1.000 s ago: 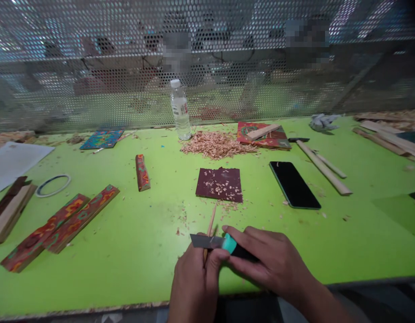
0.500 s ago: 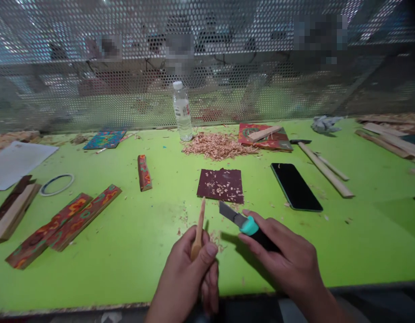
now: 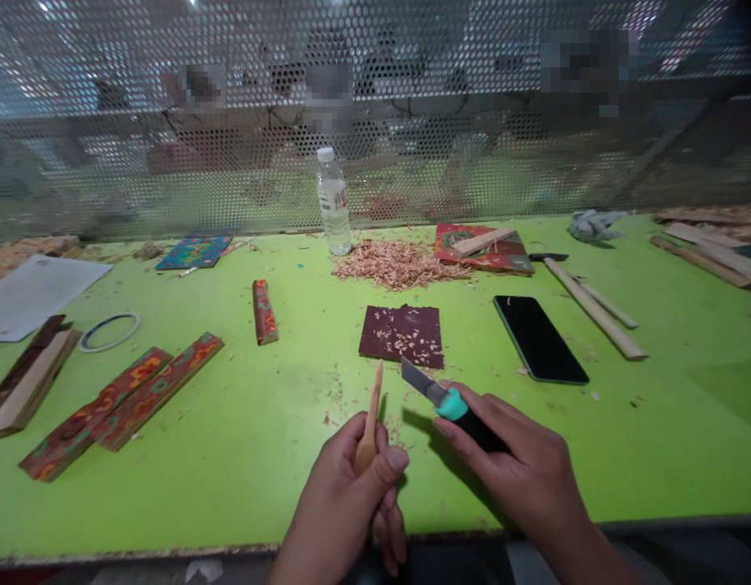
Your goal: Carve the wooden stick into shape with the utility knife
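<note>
Two hands are busy at the near edge: the left hand pinches a wooden stick between thumb and fingers, slim tip pointing away above the green table; the right hand wraps round a utility knife, blade just beside that tip, not touching. And the score so far? The far length looks pared to a taper, the broader part by the thumb seems less worked; how much remains, I can't tell. Just beyond, pale flakes dot a maroon sheet, no lettering readable. To its right, a phone, screen black, no brand showing. Farther back, a big heap of shavings suggests plenty of cutting done, and beside it stands a clear bottle, its dark and red print too small to read.
</note>
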A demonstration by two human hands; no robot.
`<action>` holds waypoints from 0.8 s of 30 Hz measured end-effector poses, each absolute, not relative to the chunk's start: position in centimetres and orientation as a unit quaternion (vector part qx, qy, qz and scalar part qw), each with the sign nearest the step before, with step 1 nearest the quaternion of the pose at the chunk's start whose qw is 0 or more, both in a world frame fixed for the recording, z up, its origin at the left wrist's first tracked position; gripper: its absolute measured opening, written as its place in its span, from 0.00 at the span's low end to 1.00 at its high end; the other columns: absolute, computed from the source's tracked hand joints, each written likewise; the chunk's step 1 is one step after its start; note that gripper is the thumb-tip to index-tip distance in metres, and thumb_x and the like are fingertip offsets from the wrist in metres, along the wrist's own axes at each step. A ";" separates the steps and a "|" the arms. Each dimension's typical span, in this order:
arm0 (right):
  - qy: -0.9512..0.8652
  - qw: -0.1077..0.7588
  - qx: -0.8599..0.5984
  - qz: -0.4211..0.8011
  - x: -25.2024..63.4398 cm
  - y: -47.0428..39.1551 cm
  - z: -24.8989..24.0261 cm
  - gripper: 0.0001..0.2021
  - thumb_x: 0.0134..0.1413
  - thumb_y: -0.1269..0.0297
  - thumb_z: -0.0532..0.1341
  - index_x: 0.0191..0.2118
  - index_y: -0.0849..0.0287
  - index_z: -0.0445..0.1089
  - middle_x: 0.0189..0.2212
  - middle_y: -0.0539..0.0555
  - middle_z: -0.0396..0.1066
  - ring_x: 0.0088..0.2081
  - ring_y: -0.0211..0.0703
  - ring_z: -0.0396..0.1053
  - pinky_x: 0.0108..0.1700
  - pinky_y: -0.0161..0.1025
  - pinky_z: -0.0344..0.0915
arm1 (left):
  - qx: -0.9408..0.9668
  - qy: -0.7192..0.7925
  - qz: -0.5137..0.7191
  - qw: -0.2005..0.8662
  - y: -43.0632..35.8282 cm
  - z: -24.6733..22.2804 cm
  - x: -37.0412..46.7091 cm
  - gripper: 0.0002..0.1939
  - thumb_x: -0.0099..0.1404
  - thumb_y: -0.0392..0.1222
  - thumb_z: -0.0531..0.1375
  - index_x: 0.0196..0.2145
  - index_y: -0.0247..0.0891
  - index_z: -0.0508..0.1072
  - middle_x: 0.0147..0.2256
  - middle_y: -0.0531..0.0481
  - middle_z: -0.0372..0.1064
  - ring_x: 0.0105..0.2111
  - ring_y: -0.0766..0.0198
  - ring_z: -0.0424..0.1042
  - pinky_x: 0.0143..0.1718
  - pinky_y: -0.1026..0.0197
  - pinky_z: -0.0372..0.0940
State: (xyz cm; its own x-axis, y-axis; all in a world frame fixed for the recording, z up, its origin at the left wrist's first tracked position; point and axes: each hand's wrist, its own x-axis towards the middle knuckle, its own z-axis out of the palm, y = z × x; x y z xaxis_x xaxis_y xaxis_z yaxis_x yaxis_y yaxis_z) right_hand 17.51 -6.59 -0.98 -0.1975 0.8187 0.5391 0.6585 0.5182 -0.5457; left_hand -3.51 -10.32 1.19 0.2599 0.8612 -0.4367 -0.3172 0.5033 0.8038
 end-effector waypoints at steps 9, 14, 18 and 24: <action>-0.768 0.409 -0.483 0.096 17.5 -6.6 -1.0 0.14 0.70 0.60 0.64 0.57 0.56 0.76 0.43 0.58 0.83 0.38 0.48 0.82 0.41 0.39 0.77 | 0.305 0.485 0.381 0.726 -10.3 1.3 -3.4 0.27 0.62 0.65 0.68 0.43 0.42 0.65 0.13 0.62 0.66 0.10 0.68 0.62 0.11 0.70 0.60; -0.769 0.409 -0.483 0.090 17.5 -6.6 -1.1 0.15 0.69 0.59 0.64 0.57 0.55 0.77 0.42 0.57 0.84 0.38 0.49 0.83 0.40 0.38 0.78 | 0.307 0.477 0.375 0.733 -10.4 1.0 -3.6 0.27 0.63 0.65 0.67 0.42 0.43 0.64 0.13 0.59 0.69 0.09 0.67 0.62 0.10 0.71 0.59; -0.767 0.410 -0.485 0.091 17.5 -6.6 -1.1 0.15 0.69 0.58 0.64 0.57 0.55 0.77 0.43 0.57 0.84 0.39 0.49 0.83 0.40 0.38 0.78 | 0.306 0.462 0.375 0.743 -10.4 0.9 -3.8 0.26 0.63 0.66 0.67 0.42 0.43 0.65 0.13 0.60 0.68 0.09 0.68 0.63 0.09 0.72 0.57; -0.771 0.408 -0.480 0.095 17.5 -6.7 -1.1 0.15 0.71 0.58 0.64 0.57 0.56 0.75 0.42 0.58 0.84 0.39 0.48 0.83 0.42 0.38 0.77 | 0.302 0.454 0.384 0.745 -10.4 1.1 -3.8 0.25 0.64 0.66 0.67 0.38 0.43 0.65 0.13 0.65 0.63 0.08 0.69 0.63 0.09 0.72 0.58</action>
